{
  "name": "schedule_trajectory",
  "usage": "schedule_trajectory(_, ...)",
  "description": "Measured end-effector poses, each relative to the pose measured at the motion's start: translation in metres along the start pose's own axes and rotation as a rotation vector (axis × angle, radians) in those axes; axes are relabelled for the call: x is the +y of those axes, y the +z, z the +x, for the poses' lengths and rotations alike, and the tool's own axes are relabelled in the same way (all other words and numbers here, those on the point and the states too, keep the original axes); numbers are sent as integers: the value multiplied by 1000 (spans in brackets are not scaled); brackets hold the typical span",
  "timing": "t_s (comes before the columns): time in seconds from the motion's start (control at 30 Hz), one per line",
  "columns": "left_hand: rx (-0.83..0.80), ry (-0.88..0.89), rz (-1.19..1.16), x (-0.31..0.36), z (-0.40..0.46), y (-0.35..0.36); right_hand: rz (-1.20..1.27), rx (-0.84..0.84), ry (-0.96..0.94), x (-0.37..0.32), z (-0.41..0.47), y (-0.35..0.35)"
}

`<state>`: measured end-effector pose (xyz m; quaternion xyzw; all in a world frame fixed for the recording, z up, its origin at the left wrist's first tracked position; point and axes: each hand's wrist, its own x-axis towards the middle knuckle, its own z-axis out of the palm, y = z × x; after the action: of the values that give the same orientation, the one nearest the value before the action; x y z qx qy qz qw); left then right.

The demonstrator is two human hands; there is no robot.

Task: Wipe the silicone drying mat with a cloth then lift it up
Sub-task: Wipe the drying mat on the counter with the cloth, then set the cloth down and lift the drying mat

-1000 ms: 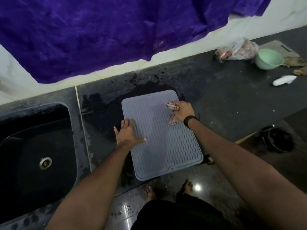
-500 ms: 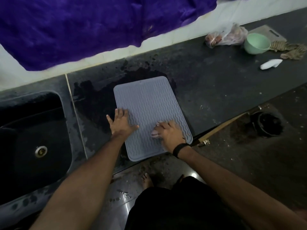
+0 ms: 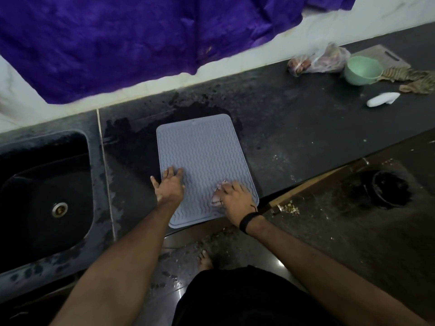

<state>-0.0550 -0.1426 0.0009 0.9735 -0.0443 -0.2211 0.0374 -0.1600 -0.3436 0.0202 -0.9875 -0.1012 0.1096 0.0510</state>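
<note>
Since a second ago the right hand [image 3: 236,198] has dragged the cloth [image 3: 217,196] from the far right part of the mat down to its near right corner; over the last half second it barely shifted. Left hand [image 3: 170,185] has stayed planted on the mat's left edge throughout. Judgement: one wipe stroke down the right side is ending, wiping still under way, lift not started.

Largest first: black surface [image 3: 306,137], dark wet patch around the mat's far and left sides, sink [image 3: 44,184] well to the left. Silicone drying mat [image 3: 204,156] lies flat on the surface, long axis running away from the person, near edge sticking out slightly past the surface's front edge. Grey-blue, wavy ribbed pattern, raised rim, rounded corners, no visible curl or fold. No obvious water on it, lighting dim, can't be sure.

Left hand: flat, fingers spread, palm down, pinning the mat, holding nothing. Right hand: fingers curled over the bunched cloth, pressing it onto the mat; black band on that wrist. Cloth is small, pale pinkish with darker marks, mostly hidden under the fingers.
</note>
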Motion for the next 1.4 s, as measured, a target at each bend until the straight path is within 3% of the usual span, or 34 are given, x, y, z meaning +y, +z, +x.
schedule_trajectory(0.27, -139, -104, 25, 22, -1, -16, -2, -152, -137, 41, -21, -11)
schedule_trajectory(0.4, -135, -134, -25, 24, -12, -22, 311, -70, 20, 59, -2, -40)
schedule_trajectory(0.53, -78, -171, -52, 12, -29, -31, 384, 15, 55, 59, 40, -66)
schedule_trajectory(0.77, -24, -252, -54, -47, -36, -83, 285, 149, -5, -6, 118, -104)
schedule_trajectory(0.9, 65, -242, -88, -97, -9, -118, 520, 146, 56, -58, 168, -120)
schedule_trajectory(1.13, 95, -158, -179, -174, 41, -129, 686, 107, 184, -144, 282, -137)
schedule_trajectory(1.23, 55, -129, -189, -200, 58, -123, 661, 126, 272, -161, 326, -139)
schedule_trajectory(1.4, 81, -77, -231, -232, 86, -116, 421, 224, 308, -196, 387, -129)
